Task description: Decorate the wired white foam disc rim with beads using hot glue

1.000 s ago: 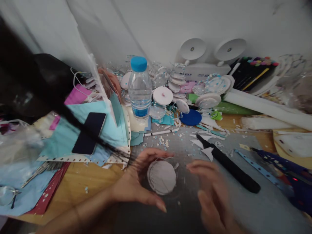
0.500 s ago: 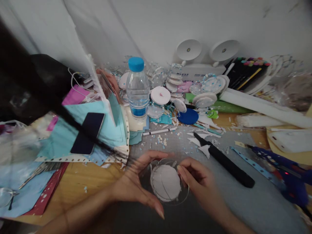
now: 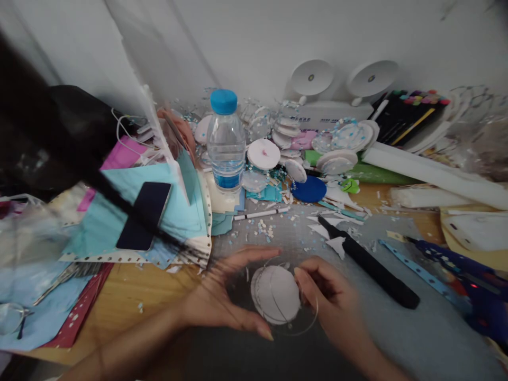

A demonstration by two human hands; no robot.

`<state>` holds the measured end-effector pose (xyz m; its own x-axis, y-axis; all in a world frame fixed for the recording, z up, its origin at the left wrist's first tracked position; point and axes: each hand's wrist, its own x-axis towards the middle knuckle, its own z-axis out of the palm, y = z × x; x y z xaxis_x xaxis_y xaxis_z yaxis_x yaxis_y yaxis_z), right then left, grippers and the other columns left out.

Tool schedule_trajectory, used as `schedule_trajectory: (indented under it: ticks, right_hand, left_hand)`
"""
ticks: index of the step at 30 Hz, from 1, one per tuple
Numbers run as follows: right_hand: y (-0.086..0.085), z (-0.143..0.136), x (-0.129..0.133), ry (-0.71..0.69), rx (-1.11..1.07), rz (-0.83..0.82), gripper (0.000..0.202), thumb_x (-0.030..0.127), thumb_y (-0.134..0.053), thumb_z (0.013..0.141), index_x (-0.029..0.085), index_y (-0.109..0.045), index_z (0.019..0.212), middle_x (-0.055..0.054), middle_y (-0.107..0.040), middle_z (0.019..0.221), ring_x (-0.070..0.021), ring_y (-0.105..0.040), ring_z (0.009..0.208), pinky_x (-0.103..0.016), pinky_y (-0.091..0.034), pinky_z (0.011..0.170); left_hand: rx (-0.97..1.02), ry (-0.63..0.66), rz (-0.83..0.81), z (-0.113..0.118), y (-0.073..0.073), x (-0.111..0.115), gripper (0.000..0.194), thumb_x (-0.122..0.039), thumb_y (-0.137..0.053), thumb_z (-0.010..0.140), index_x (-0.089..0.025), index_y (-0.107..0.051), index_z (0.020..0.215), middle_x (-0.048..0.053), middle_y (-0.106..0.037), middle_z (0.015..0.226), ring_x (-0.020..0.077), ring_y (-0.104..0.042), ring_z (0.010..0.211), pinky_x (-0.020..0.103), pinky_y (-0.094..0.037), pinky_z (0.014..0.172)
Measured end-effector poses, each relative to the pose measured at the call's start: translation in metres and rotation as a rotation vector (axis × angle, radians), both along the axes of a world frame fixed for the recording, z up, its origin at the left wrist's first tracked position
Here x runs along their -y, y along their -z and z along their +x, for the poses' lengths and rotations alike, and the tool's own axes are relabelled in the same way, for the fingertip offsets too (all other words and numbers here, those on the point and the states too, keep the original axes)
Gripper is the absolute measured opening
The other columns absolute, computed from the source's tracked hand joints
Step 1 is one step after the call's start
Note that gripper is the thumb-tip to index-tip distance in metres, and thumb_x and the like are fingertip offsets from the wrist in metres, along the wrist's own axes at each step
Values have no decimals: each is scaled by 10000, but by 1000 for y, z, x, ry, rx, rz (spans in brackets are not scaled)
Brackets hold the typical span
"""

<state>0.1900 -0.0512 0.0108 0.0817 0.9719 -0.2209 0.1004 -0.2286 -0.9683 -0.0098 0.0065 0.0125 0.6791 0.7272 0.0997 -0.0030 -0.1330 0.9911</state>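
Note:
A round white disc [image 3: 275, 294], with a thin clear ring or wire looping past its edge, is held low over the dark front of the mat. My right hand [image 3: 327, 288] pinches the disc's right edge between thumb and fingers. My left hand [image 3: 218, 291] curves in a wide C on the disc's left side, thumb and fingers apart. Whether its fingertips touch the thin loop I cannot tell. Beyond the hands, tiny star-like bits and paper scraps [image 3: 265, 228] lie on the grey mat [image 3: 293, 233].
A water bottle [image 3: 226, 143] stands behind, beside many decorated white discs [image 3: 263, 154]. A black-handled cutting tool [image 3: 377, 270] and a blue glue gun [image 3: 460, 264] lie to the right. A phone [image 3: 143, 216] rests on blue paper [image 3: 95, 227] at left. Dark strands cross the left side.
The white disc has shifted slightly right and turned a little, with my right hand still on its edge. My left hand keeps its wide curve. The view has moved slightly.

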Motion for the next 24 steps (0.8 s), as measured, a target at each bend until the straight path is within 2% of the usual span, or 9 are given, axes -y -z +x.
schedule_trajectory:
  ticks: [5, 9, 16, 20, 24]
  right_hand:
    - [4, 0, 1, -4, 48, 67, 263, 415, -551, 848, 213, -533, 681, 44, -425, 562, -98, -398, 485, -200, -328, 423]
    - [7, -2, 2, -13, 46, 54, 280, 424, -542, 851, 209, -520, 672, 47, -410, 550, -96, -387, 474, -200, -323, 414]
    - [11, -6, 2, -23, 30, 68, 316, 451, -527, 853, 196, -513, 666, 50, -396, 554, -89, -380, 481, -191, -328, 427]
    - [11, -4, -1, -17, 22, 78, 327, 468, -516, 857, 193, -515, 680, 45, -417, 563, -94, -404, 496, -195, -342, 441]
    - [11, 0, -7, -17, 3, 79, 308, 465, -515, 866, 199, -514, 710, 50, -429, 577, -97, -425, 509, -200, -359, 463]
  left_hand:
    - [-36, -46, 99, 3, -2, 1, 792, -334, -842, 575, -257, -520, 1294, 101, -582, 1272, 298, -509, 1185, 468, -364, 1042]
    - [-7, -95, 154, 4, -1, 2, 735, -340, -828, 575, -241, -561, 1253, 98, -627, 1183, 294, -549, 1104, 449, -398, 990]
    - [25, -121, 126, 4, 2, 2, 693, -302, -815, 559, -237, -597, 1213, 90, -644, 1137, 296, -557, 1065, 444, -400, 968]
    - [6, -96, 95, 1, 4, 3, 707, -294, -799, 592, -242, -555, 1253, 98, -601, 1216, 311, -522, 1138, 461, -368, 1014]
    - [-70, -14, 29, 0, 6, 5, 894, -339, -839, 563, -252, -419, 1347, 125, -474, 1364, 337, -442, 1242, 479, -319, 1071]
